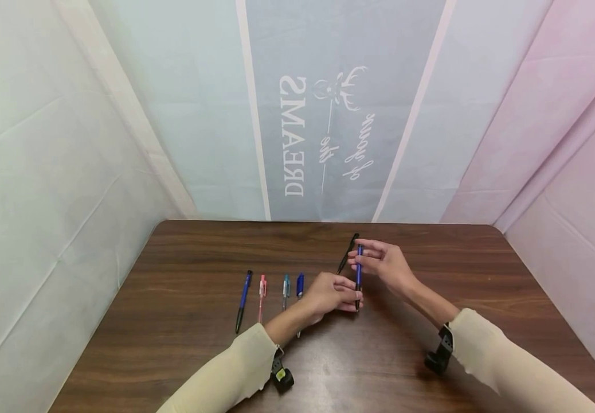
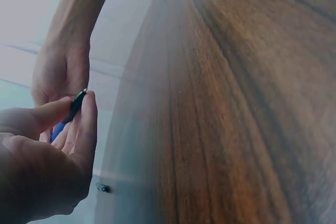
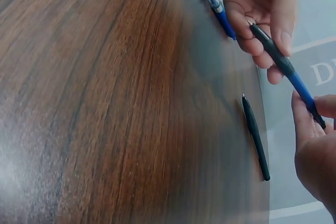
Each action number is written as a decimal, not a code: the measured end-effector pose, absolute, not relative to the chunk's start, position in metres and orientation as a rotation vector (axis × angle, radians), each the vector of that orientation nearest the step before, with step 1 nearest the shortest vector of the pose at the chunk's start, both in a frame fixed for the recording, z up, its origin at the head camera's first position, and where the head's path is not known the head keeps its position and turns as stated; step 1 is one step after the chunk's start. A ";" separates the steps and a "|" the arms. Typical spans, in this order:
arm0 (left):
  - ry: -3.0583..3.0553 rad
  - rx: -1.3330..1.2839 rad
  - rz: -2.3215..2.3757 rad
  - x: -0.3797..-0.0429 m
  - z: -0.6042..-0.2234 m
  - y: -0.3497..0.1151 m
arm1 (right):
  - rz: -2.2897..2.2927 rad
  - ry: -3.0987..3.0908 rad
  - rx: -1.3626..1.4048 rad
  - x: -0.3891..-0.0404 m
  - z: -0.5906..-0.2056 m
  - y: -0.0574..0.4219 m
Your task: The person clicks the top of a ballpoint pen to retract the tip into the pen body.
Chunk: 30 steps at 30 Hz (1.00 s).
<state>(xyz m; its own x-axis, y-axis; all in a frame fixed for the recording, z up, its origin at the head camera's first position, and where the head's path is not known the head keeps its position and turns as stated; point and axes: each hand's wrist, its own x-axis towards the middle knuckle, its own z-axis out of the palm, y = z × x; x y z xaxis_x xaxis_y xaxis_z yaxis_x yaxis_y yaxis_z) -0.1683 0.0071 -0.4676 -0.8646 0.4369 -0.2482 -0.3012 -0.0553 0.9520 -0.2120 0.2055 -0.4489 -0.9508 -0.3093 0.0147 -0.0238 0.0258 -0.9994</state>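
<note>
Both hands hold one blue pen (image 1: 359, 275) with a black grip, upright in the head view and raised over the table. My left hand (image 1: 328, 295) pinches its black tip end between thumb and fingers. The upper end is pinched by my right hand (image 1: 386, 265). In the right wrist view the pen (image 3: 297, 84) slants between the two hands, its metal point showing by the left fingers. A black pen (image 1: 347, 253) lies on the table just behind the hands; the right wrist view shows that black pen (image 3: 255, 137) whole.
Left of the hands, several pens lie in a row: a blue pen with black grip (image 1: 243, 301), a pink pen (image 1: 262, 295), a teal pen (image 1: 286, 287) and a blue-capped pen (image 1: 300, 284), partly behind the left arm. The brown wooden table (image 1: 194, 355) meets fabric walls.
</note>
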 end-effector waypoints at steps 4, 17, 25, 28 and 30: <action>1.693 0.102 1.979 -0.168 -0.467 0.006 | -2.026 2.069 -0.347 -0.211 -0.449 0.203; 1.623 0.085 2.017 -0.165 -0.468 0.006 | -2.044 2.029 -0.328 -0.207 -0.452 0.201; 1.615 0.071 2.018 -0.165 -0.467 0.007 | -2.076 2.007 -0.298 -0.206 -0.455 0.200; 1.610 0.069 2.023 -0.165 -0.467 0.007 | -2.089 2.002 -0.290 -0.205 -0.456 0.199; 1.606 0.069 2.026 -0.165 -0.467 0.007 | -2.098 1.999 -0.285 -0.205 -0.456 0.198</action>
